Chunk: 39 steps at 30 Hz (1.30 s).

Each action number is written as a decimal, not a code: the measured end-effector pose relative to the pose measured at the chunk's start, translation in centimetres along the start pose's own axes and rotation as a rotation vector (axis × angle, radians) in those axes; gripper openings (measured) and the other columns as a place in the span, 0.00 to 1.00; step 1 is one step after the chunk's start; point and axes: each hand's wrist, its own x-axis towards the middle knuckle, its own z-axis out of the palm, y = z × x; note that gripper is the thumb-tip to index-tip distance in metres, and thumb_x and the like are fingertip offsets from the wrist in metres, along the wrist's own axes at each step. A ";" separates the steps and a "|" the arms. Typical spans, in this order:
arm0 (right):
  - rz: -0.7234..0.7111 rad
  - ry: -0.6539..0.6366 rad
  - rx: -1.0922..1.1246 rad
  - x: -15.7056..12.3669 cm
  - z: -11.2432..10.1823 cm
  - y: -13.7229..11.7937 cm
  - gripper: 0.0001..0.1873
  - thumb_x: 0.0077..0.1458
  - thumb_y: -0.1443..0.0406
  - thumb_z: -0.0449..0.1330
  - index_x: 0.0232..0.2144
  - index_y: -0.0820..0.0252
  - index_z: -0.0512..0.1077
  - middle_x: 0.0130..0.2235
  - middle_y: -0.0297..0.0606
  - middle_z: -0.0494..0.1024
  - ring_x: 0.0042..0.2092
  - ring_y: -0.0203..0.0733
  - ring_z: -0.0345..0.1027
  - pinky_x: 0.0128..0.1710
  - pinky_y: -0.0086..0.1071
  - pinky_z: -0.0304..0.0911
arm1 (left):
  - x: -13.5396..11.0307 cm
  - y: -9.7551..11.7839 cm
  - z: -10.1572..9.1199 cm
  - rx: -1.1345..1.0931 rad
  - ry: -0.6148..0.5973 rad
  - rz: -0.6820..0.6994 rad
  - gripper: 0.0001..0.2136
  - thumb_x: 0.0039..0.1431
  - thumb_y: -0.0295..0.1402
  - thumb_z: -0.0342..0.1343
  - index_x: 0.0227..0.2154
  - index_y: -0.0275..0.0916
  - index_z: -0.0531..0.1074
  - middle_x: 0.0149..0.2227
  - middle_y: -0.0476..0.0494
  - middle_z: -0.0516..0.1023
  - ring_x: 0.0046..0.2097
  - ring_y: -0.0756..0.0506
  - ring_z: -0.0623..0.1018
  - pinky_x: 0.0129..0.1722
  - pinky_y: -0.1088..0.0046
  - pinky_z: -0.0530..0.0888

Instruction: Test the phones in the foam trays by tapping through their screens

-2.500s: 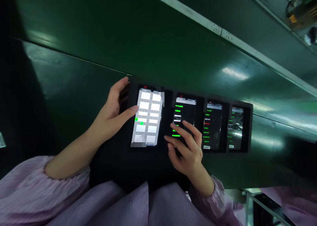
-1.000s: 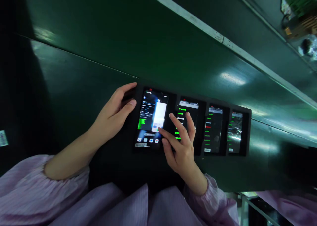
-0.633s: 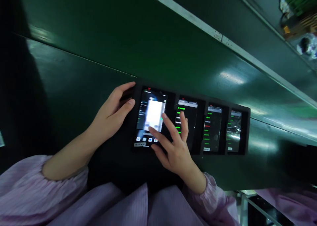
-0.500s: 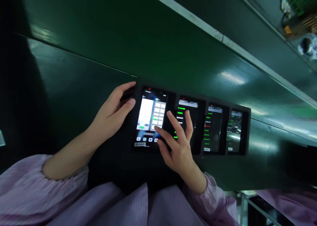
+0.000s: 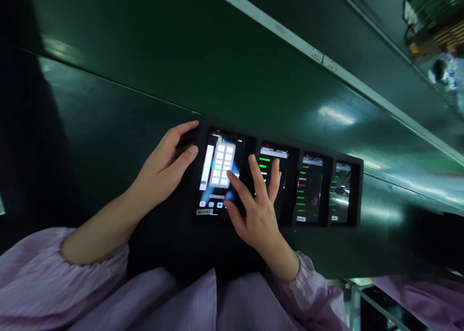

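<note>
On the green table [image 5: 108,108], a worker's left hand [image 5: 163,164] rests on the left rim of a black tray [image 5: 356,191], grip loose and fingers apart, thumb beside the first phone [image 5: 221,169] in the tray's leftmost slot. The right hand [image 5: 259,215], grip spread wide and holding nothing, touches that phone's lit screen near its lower right and reaches over the second phone [image 5: 272,153]. A third phone [image 5: 308,188] and a fourth phone [image 5: 340,191] glow in the tray's right slots
</note>
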 end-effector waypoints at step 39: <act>-0.067 0.230 0.208 0.1 -1.1 0.3 0.15 0.64 0.72 0.57 0.36 0.55 0.83 0.57 0.36 0.82 0.74 0.59 0.55 0.68 0.56 0.65 | -0.6 -2.1 -1.3 0.245 -0.254 0.240 0.46 0.63 0.60 0.55 0.74 0.47 0.40 0.77 0.37 0.46 0.78 0.37 0.51 0.76 0.52 0.60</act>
